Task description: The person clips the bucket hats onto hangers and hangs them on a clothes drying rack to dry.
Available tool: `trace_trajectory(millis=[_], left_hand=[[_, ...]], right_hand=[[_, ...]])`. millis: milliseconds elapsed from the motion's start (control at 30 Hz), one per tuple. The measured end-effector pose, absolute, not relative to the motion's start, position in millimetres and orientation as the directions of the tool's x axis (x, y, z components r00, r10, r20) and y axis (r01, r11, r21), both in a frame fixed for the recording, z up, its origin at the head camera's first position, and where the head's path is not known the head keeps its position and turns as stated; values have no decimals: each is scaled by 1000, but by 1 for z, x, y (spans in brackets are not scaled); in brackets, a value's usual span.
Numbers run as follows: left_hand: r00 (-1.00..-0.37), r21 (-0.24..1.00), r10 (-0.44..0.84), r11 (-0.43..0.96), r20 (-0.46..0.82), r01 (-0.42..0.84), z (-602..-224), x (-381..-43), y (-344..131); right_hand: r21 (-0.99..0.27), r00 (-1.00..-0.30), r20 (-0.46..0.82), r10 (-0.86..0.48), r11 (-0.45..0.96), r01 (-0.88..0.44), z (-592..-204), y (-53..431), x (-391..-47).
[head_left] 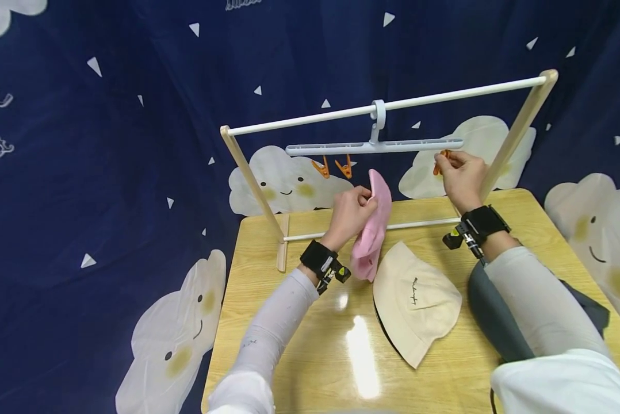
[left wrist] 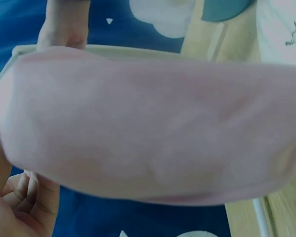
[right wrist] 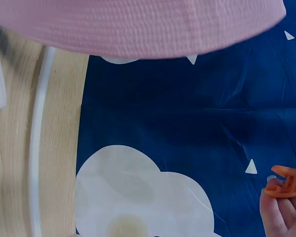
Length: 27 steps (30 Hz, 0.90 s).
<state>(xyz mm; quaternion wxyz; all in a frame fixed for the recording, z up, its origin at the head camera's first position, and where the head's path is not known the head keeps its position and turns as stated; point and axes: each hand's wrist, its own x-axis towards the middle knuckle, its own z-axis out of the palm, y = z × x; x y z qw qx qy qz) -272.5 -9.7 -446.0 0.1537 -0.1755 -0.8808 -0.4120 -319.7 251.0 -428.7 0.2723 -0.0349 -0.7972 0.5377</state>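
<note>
My left hand grips the edge of a pink bucket hat and holds it up over the table, folded and hanging down. In the left wrist view the hat's pink cloth covers most of the picture. My right hand pinches an orange clip just under the right end of the pale blue hanger bar; the right wrist view also shows this clip between the fingers. Toward the bar's left half hang two more orange clips, a left one and a right one.
The hanger hooks onto the white rod of a rack with wooden posts. A cream bucket hat lies on the wooden table. Dark grey-green headwear sits partly under my right forearm. A blue curtain hangs behind.
</note>
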Motion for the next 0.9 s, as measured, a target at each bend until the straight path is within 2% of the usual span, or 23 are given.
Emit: trace_trajectory(millis=[367, 900], left_hand=[[-891, 672, 190, 596, 413, 439, -452, -289, 28], [-899, 657, 231, 619, 371, 430, -459, -299, 68]], right_hand=[[-845, -818, 442, 368, 476, -243, -433, 245, -323], [-857, -807, 447, 386, 443, -263, -438, 237, -327]])
